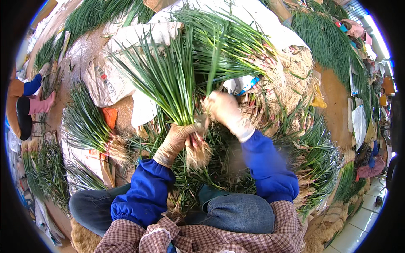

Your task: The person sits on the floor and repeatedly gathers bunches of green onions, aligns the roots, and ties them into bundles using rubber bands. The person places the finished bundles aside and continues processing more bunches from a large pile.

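Observation:
My gloved left hand (175, 140) is closed around a bunch of green onions (172, 88). The leaves fan upward, and the reddish bulbs with pale roots (198, 155) hang below the fist. Just to the right, my gloved right hand (223, 109) is blurred by motion. A single green onion stalk (215, 63), also blurred, rises from its curled fingers; its lower end is hidden. Beyond both hands lies a large heap of green onions (227, 47), its tangled roots (294, 76) towards the right. Loose leaves and trimmings (221, 167) cover the ground between my legs.
A smaller onion bunch (91, 123) lies at left, near crumpled pale sacking (110, 72). More onions (313, 151) are spread at right. A white sheet (253, 15) lies under the far heap. Seated people (28, 104) (371, 164) are at both sides, among long onion rows (326, 41).

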Motion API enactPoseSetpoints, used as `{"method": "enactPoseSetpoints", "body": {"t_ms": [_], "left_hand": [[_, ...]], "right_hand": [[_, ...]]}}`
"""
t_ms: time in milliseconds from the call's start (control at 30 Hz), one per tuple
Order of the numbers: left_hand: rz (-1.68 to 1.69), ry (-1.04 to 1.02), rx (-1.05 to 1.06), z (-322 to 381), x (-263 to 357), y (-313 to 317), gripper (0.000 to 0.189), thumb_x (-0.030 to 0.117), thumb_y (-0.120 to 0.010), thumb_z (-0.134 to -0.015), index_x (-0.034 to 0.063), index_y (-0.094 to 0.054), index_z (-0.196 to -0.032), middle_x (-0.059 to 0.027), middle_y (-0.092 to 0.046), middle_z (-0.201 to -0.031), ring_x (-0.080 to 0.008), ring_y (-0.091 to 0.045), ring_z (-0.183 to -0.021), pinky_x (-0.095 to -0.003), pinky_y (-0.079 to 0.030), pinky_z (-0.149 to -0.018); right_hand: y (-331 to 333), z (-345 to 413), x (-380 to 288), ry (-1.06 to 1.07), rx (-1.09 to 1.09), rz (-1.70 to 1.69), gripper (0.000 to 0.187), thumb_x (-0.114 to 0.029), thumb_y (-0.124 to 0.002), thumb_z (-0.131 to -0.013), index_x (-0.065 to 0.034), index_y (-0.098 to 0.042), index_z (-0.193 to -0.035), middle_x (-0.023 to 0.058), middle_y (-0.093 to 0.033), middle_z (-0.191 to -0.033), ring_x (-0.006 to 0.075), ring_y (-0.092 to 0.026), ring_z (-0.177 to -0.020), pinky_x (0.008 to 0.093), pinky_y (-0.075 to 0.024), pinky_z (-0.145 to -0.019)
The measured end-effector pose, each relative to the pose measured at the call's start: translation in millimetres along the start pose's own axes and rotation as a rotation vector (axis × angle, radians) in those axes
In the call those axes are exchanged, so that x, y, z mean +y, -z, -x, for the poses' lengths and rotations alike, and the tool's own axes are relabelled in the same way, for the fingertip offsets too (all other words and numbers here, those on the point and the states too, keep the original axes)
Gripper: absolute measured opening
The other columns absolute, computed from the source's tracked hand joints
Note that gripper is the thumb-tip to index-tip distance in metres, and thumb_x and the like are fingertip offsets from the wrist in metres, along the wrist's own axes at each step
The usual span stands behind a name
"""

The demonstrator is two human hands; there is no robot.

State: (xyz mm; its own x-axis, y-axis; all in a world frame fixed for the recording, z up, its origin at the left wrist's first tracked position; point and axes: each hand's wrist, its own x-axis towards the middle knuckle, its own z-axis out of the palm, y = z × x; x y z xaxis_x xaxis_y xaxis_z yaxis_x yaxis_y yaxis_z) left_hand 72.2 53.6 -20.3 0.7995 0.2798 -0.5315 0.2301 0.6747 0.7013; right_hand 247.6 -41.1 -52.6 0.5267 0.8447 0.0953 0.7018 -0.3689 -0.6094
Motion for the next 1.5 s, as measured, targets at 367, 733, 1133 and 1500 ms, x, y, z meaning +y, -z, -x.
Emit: {"method": "enactPoseSetpoints", "body": {"t_ms": [367, 733, 1133, 1500], "left_hand": [[0.143, -0.075, 0.088, 7.5, 19.5, -36.3, 0.022, 0.023, -0.061, -0.087, 0.0030, -0.065, -0.079, -0.0052, -0.064, -0.065, -0.0105, -0.055, -0.049, -0.0170, -0.040, -0.046], [0.218, 0.227, 0.115, 42.5, -42.2, -22.0, 0.018, 0.014, -0.061, -0.087, -0.0019, -0.063, -0.095, -0.0071, -0.063, -0.070, -0.0155, -0.060, -0.057, -0.0246, -0.052, -0.054], [0.011, 0.142, 0.105, 10.1, -27.3, -7.1, 0.028, 0.024, -0.063, -0.088, -0.0017, -0.068, -0.077, -0.0071, -0.064, -0.060, -0.0148, -0.056, -0.040, -0.0221, -0.044, -0.038], [0.629, 0.164, -0.247, 35.0, -36.3, 18.2, 0.014, 0.020, -0.061, -0.081, 0.0076, -0.054, -0.078, -0.0039, -0.055, -0.072, -0.0140, -0.053, -0.063, -0.0213, -0.047, -0.054]], "right_hand": [[24.8, -5.4, -44.5, -0.061, 0.106, -0.254, 0.023, -0.029, -0.063, -0.086, -0.0070, -0.065, -0.081, 0.0139, -0.062, -0.067, 0.0317, -0.062, -0.063, 0.0374, -0.0486, -0.057], [91.7, -64.6, 28.0, 0.002, 0.229, 0.709, 0.015, -0.022, -0.053, -0.089, -0.0127, -0.064, -0.086, 0.0071, -0.061, -0.083, 0.0230, -0.061, -0.081, 0.0369, -0.0500, -0.067], [16.8, 96.4, -49.1, -0.328, -0.434, -0.434, 0.031, -0.030, -0.063, -0.088, -0.0039, -0.054, -0.102, 0.0075, -0.061, -0.083, 0.0177, -0.060, -0.074, 0.0320, -0.0492, -0.068], [58.0, 46.2, -24.5, 0.207, -0.095, 0.077, 0.020, -0.031, -0.058, -0.089, -0.0136, -0.067, -0.094, 0.0062, -0.065, -0.082, 0.0246, -0.063, -0.074, 0.0338, -0.0515, -0.069]]}}
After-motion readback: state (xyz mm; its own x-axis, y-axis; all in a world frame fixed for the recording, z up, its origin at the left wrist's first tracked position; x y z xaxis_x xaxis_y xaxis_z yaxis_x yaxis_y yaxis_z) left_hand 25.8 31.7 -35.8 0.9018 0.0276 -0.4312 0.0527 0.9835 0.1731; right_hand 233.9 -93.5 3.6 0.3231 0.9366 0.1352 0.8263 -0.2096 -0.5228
